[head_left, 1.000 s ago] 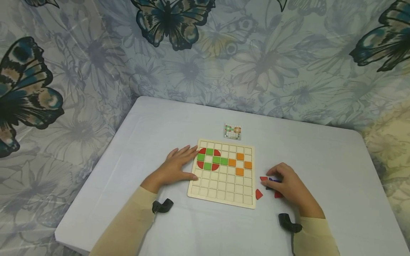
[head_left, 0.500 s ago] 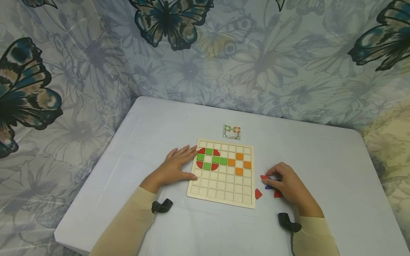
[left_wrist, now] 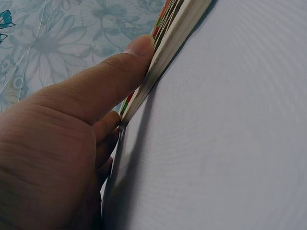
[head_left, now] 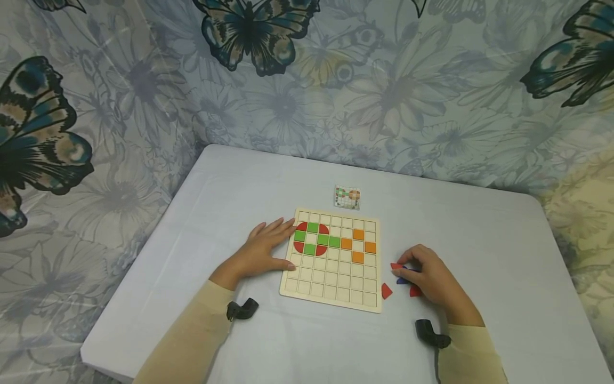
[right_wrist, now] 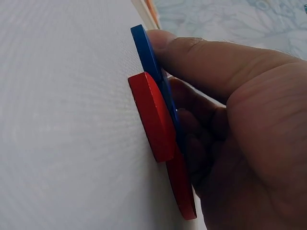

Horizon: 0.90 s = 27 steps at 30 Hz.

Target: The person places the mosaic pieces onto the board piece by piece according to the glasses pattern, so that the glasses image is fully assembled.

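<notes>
My left hand lies spread along the left side of a pale wooden grid board, its thumb on the rim and fingertips by the upper left edge. Set into the board are red rounded corner tiles, green square tiles and orange square tiles. Right of the board, my right hand bends its fingers low over a small pile. Its thumb tip meets a blue tile, beside a red tile. I cannot tell whether it pinches one. Another red tile shows at the fingertips.
A loose red tile lies between the board's right edge and the right hand. Behind the board is a small pattern card. A white cloth covers the table, with a patterned backdrop behind it.
My right hand has shifted only slightly. The tiles under its fingertips have moved a little, and a piece that looked dark now shows blue. My left hand stays at the board.
</notes>
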Motion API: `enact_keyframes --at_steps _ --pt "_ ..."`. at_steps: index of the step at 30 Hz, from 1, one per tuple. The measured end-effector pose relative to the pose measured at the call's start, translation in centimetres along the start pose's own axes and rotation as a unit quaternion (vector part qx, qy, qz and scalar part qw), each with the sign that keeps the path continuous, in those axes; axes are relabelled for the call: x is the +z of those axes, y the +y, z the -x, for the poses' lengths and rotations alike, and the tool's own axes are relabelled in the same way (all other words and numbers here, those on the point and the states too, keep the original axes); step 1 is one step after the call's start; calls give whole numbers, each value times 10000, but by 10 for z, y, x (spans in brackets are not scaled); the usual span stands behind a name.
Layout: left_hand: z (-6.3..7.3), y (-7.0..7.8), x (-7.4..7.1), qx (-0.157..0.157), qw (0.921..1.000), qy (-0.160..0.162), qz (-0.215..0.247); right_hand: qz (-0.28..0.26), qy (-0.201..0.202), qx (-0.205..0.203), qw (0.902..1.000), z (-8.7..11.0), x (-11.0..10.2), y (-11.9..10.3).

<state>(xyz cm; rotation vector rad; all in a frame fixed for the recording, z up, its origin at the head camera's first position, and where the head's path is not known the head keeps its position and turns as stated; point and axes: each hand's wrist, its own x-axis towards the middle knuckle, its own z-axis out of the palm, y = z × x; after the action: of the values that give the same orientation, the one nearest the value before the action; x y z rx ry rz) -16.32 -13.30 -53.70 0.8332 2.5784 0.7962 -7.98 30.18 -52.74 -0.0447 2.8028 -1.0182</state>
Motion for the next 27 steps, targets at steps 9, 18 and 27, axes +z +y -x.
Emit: enact_keyframes --at_steps 9,18,27 --pt "1 0 -1 26 10000 16 7 212 186 112 9995 -1 1 2" --pt "1 0 -1 65 10000 25 20 561 531 382 9963 1 3 4" --pt "1 -1 1 38 10000 26 28 488 524 506 9962 1 2 2"
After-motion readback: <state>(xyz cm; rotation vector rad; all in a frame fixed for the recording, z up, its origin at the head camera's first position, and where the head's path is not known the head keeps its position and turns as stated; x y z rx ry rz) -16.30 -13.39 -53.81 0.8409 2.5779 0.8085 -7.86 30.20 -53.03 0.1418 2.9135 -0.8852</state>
